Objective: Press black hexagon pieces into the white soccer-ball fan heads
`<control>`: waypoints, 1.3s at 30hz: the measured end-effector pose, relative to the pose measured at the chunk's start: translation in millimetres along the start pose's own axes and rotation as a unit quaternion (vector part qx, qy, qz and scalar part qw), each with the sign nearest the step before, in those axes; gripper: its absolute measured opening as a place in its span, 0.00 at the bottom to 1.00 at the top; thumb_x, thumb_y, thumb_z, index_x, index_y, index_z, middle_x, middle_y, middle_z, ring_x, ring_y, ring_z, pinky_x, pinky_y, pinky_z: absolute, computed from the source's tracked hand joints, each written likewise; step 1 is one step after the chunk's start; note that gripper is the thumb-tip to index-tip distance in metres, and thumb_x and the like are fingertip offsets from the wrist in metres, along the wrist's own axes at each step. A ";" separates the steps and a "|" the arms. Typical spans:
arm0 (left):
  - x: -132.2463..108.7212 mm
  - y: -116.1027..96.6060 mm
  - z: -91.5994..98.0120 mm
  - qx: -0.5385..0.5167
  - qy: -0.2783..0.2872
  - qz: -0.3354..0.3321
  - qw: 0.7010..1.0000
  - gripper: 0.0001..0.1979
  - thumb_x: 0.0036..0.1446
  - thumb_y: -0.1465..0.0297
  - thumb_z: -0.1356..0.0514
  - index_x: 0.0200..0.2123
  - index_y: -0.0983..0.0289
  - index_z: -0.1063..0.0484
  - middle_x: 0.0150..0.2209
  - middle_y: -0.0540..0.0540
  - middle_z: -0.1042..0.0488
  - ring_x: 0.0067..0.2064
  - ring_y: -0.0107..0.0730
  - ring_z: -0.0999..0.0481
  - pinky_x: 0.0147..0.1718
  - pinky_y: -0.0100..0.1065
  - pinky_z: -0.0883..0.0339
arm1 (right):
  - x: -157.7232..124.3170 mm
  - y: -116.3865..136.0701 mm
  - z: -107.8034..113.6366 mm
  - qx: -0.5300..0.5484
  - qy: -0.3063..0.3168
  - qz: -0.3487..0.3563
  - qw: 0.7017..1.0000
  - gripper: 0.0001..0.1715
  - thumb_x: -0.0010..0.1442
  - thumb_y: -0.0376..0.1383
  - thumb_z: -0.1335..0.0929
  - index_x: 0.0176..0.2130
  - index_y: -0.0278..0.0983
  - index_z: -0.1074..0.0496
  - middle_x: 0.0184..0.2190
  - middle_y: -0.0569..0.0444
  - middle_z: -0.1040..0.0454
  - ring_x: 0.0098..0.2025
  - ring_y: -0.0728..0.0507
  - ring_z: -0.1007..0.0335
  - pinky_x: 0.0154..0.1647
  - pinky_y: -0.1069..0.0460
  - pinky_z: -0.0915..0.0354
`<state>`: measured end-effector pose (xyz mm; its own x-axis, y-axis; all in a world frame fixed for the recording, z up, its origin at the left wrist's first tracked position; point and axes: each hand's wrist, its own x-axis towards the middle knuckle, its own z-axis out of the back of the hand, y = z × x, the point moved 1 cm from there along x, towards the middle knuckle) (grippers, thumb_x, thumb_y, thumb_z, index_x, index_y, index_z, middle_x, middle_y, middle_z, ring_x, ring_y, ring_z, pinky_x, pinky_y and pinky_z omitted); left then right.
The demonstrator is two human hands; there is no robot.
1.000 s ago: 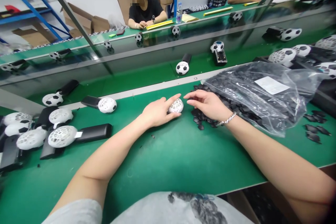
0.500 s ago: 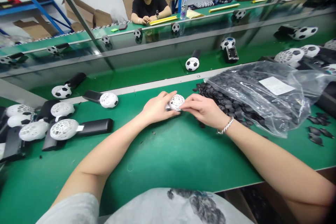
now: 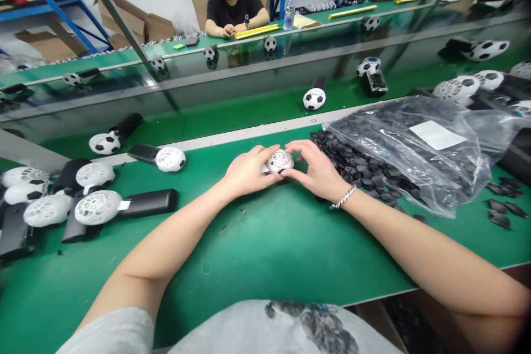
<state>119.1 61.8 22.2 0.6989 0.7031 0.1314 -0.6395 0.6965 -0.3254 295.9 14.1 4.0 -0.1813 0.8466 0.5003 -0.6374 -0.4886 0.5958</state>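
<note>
The held ball [image 3: 282, 161] is white, with an open web pattern and a dark patch low on its near side. The loose pieces [image 3: 365, 172] are black, partly under a clear bag [image 3: 473, 163] with a white label [image 3: 437, 135]. The tabletop [image 3: 257, 254] is plain green. At the left, a white, web-patterned ball joins a black handle [image 3: 151, 203]; farther off, a white soccer ball [image 3: 314, 99] carries black patches. The bracelet [image 3: 344, 198] is silver with a twisted pattern, and the pale grey shirt [image 3: 232, 332] has a mottled dark grey print.
</note>
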 end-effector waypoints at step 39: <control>10.1 20.8 -3.7 0.003 -0.018 -0.055 0.998 0.31 0.51 0.81 0.53 0.57 0.53 0.42 0.54 0.46 0.33 0.58 0.38 0.44 0.58 0.51 0.60 | 2.9 10.8 29.5 -0.058 0.101 -0.088 0.989 0.08 0.59 0.35 0.39 0.37 0.37 0.32 0.30 0.53 0.27 0.30 0.46 0.31 0.32 0.51 0.35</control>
<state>114.0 82.9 13.2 0.7528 0.6276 0.1987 -0.5624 0.7700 -0.3012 310.6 5.0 30.4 -0.1982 0.9471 0.2525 -0.7514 -0.3123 0.5813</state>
